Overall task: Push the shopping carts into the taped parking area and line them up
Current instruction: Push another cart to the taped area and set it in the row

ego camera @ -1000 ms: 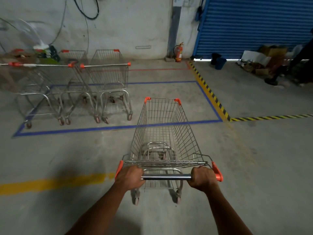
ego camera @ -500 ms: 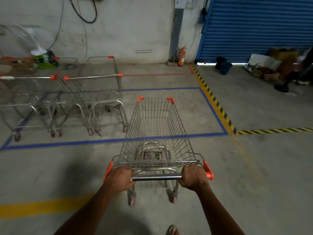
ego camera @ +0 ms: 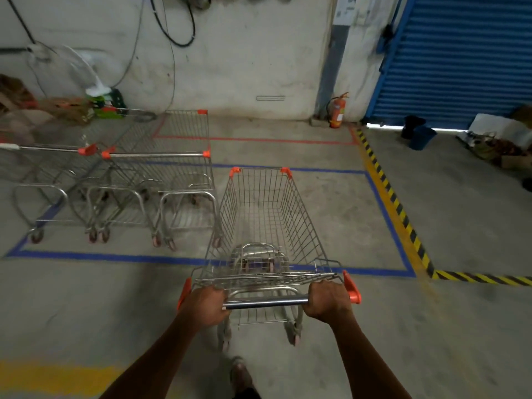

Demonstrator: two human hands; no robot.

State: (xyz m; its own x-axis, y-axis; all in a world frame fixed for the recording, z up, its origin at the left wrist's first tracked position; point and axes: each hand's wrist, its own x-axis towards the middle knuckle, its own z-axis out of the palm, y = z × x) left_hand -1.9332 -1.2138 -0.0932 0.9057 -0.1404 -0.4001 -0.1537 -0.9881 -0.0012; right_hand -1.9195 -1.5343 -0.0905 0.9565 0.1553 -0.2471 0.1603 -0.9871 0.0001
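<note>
A metal shopping cart (ego camera: 266, 220) with orange corner caps stands in front of me, its front half over the near line of the blue taped parking area (ego camera: 115, 258). My left hand (ego camera: 205, 305) and my right hand (ego camera: 328, 300) both grip its steel handle bar (ego camera: 266, 302), one at each end. Inside the tape on the left, a parked cart (ego camera: 169, 174) stands close beside my cart, and another parked cart (ego camera: 43, 180) stands further left, both facing the back wall.
Yellow-black hazard tape (ego camera: 394, 203) runs along the right side of the blue rectangle. A red fire extinguisher (ego camera: 337, 110) stands at the back wall, a blue roller shutter (ego camera: 460, 59) at right with boxes and a bucket (ego camera: 421, 137). A yellow floor stripe (ego camera: 57, 375) lies near left.
The cart and I have rolled forward: its front has crossed the near blue line and drawn level with the parked carts. Both hands stay on the handle.
</note>
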